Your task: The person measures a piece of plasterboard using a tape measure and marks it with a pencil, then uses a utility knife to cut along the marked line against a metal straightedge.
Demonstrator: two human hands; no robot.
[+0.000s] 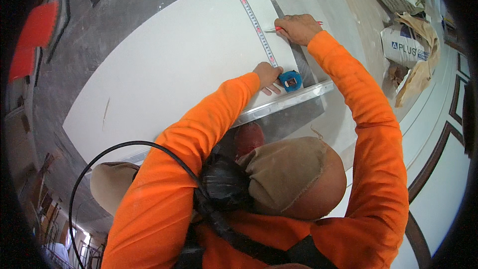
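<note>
A large white board lies in front of me. The yellowish-white blade of a tape measure runs across it to the far edge, and its blue case rests near the board's close right corner. My left hand is at the mouth of the case, thumb over the blade and fingertips stretched onto the board. Closed in my right hand, beyond the board's right edge, is a slim red utility knife. Its thin pale tip points left and reaches the tape blade; whether it touches the board I cannot tell.
A metal bar lies along the board's near edge. My knees bend just below it. Torn bags stand at the far right, beside white panelling with dark trim. Red sheets lie at far left. A black cable loops across the lower left.
</note>
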